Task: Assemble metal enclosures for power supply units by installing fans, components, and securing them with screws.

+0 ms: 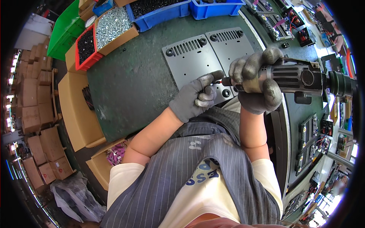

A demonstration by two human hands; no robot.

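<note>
My right hand [249,67], in a grey glove with darkened fingers, is wrapped round a metal-and-black power screwdriver [292,78]. The tool lies nearly level, its bit pointing left toward my left hand [194,99]. That hand, gloved the same way, has thumb and forefinger closed right at the bit's tip; whatever sits between them is too small to make out. Beneath both hands are two grey metal panels [190,62] [230,47], side by side, with slots and small holes. Round black feet [203,41] stand at their corners. My hands cover part of the near edges.
Along the far edge stand a red bin [90,62] of black screws, a cardboard box [121,40] of silver screws and blue bins [161,21]. A green crate [66,32] is far left. Open cardboard trays [78,114] flank the dark green table [125,91]. Electronic units [306,142] line the right.
</note>
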